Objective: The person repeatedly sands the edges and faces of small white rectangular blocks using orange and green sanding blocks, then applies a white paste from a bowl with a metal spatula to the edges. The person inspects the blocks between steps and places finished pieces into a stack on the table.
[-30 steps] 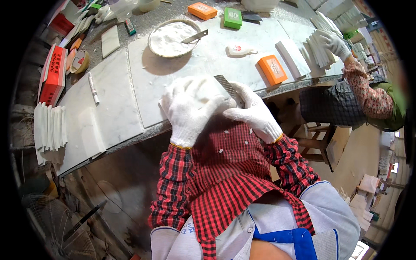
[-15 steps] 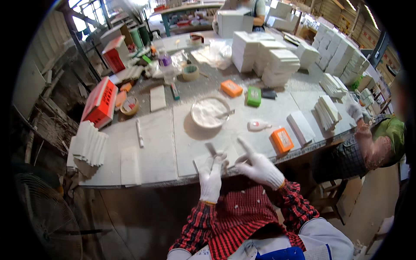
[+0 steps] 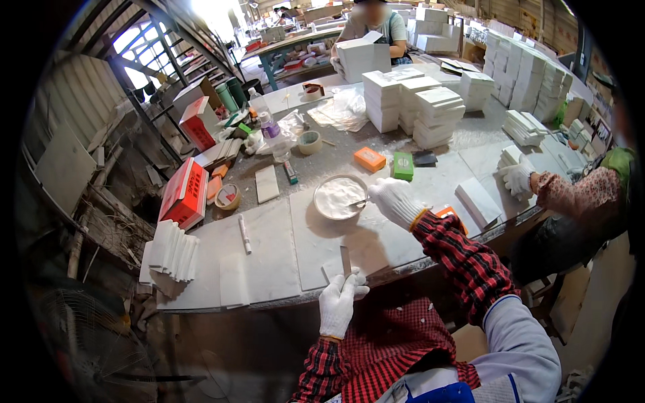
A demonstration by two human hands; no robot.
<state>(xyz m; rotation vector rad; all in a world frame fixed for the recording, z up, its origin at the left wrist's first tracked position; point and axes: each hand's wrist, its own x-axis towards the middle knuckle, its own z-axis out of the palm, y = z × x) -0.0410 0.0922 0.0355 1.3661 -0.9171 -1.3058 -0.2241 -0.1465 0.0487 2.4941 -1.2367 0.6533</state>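
My left hand (image 3: 339,305), in a white knit glove, is closed around a narrow flat grey metal blade (image 3: 346,260) pointing up and away from me. Behind the blade a thin white tile (image 3: 330,270) lies near the table's front edge. My right hand (image 3: 398,201), gloved alike, is at the right rim of a round bowl (image 3: 317,213) of white powder or paste. Its fingers are closed at the handle end of a spoon (image 3: 358,202) resting in the bowl; the exact grip is partly hidden.
On the left are stacked white strips (image 3: 173,252), a red box (image 3: 185,195) and a white marker (image 3: 244,234). Orange (image 3: 370,159) and green (image 3: 403,165) boxes sit beyond the bowl. White block stacks (image 3: 437,117) stand farther back. A co-worker's gloved hand (image 3: 517,178) is at right.
My right hand has moved from the table's front edge up and away to the bowl's spoon, now covering the small white bottle. The left hand still holds the blade; the view has shifted.
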